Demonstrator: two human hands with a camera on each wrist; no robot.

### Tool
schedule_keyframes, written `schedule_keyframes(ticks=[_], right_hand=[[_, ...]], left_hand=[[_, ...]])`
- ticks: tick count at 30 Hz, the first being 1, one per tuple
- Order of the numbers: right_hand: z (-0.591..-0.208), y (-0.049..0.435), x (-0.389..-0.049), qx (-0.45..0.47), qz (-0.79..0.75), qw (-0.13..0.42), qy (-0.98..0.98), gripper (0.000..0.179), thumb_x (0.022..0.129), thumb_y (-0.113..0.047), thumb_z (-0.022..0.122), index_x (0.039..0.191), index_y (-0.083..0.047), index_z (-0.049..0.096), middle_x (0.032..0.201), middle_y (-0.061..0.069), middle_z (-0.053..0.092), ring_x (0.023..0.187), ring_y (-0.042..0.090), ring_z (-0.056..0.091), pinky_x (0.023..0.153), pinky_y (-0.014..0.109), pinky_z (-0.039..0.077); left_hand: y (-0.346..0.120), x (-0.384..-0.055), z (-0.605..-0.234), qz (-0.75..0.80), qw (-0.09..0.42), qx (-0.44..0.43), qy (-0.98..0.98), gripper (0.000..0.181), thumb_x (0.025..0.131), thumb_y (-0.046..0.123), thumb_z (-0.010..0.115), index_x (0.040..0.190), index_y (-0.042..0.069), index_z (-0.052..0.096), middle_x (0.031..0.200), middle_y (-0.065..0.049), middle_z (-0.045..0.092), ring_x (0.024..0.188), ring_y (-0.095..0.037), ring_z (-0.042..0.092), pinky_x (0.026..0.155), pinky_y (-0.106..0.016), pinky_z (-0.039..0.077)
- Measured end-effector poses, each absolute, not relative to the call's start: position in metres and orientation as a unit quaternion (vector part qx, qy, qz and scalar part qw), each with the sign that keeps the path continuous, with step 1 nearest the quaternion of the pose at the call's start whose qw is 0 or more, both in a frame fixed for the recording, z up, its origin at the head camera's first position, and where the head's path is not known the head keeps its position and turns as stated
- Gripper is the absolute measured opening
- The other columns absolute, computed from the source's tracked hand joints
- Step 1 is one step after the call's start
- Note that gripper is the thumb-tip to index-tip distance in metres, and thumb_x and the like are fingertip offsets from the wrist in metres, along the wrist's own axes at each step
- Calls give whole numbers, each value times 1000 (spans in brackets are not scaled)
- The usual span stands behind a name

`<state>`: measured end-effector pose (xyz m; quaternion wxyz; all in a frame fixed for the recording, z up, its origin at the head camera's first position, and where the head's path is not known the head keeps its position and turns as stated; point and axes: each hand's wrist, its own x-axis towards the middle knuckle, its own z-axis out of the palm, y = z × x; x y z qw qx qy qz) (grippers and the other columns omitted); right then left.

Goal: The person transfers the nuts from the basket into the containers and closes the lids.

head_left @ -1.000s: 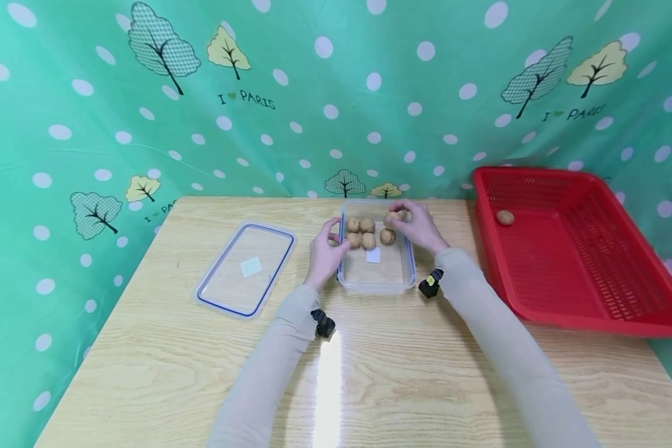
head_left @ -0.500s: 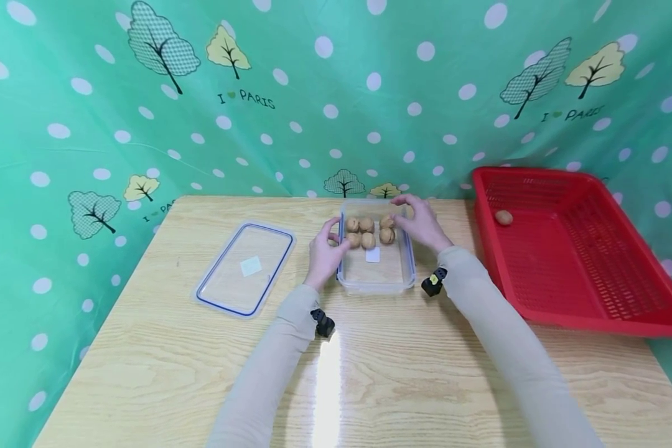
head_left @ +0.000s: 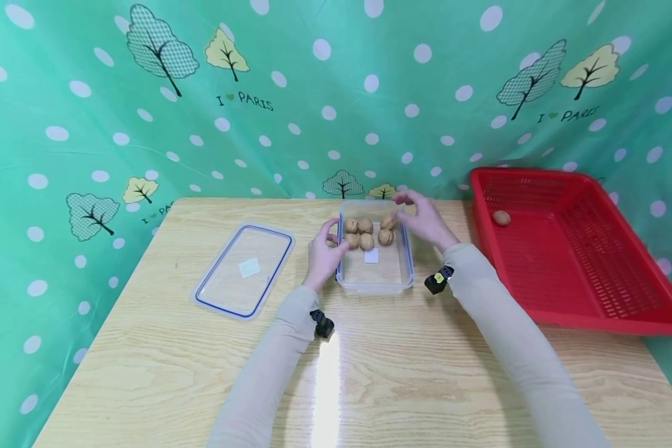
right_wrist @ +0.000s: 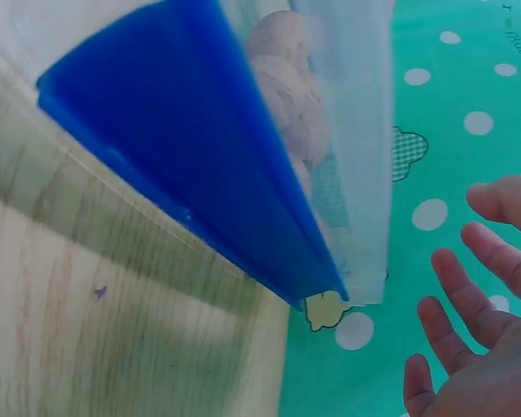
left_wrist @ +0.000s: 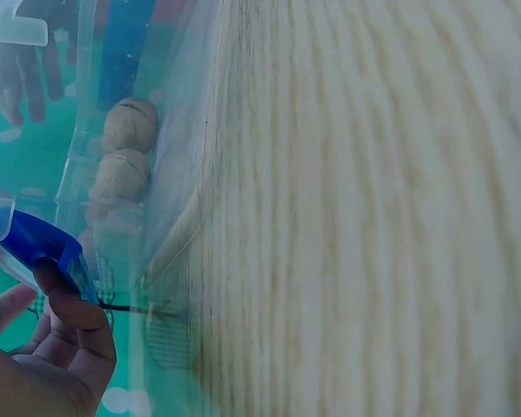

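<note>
A clear plastic food container (head_left: pixel 376 287) with blue side clips stands near the table's back edge. Several walnuts (head_left: pixel 366 241) sit inside it, a cluster at the left and two more at the right. My left hand (head_left: pixel 323 256) grips the container's left side; in the left wrist view, curled fingers (left_wrist: pixel 80 326) lie around its blue clip (left_wrist: pixel 35 239). Over the container's right back rim hovers my right hand (head_left: pixel 424 219), fingers spread with nothing in them. The right wrist view shows that hand (right_wrist: pixel 491 330) apart from the right clip (right_wrist: pixel 178 143).
A transparent lid (head_left: pixel 244 270) with a blue seal lies left of the container. To the right stands a red plastic basket (head_left: pixel 571 274) with one walnut (head_left: pixel 501 217) at its back left. A green polka-dot cloth (head_left: pixel 291 93) hangs behind the wooden table (head_left: pixel 162 373).
My right hand has let go of a walnut at the container's back right, opened its fingers and drawn slightly right. My left hand has kept its place.
</note>
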<state>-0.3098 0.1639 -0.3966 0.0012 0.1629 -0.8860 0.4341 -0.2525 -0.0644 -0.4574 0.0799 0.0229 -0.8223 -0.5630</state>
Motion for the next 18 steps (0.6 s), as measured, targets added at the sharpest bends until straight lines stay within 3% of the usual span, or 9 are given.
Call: schedule_keyframes(ticks=[13,18], right_hand=[[-364,178,-295,177,446,47,-876,30,93,-9,61,120,4,58,119,20,58,113,36,50,97,51,38],[-353,186,-290,165,434,36,-885,30,94,-12,60,121,2,58,119,18,59,113,32,51,97,50,38]], left_hand=[[-63,-253,-457,-561,74,25,-824,61,82,8,64,141,14,49,92,-8,59,71,-19,54,57,-27,48],[-64,-252,-457,-563,70,28,-823,61,82,9,64,141,16,49,93,-8,60,72,-20,55,57,-27,50]])
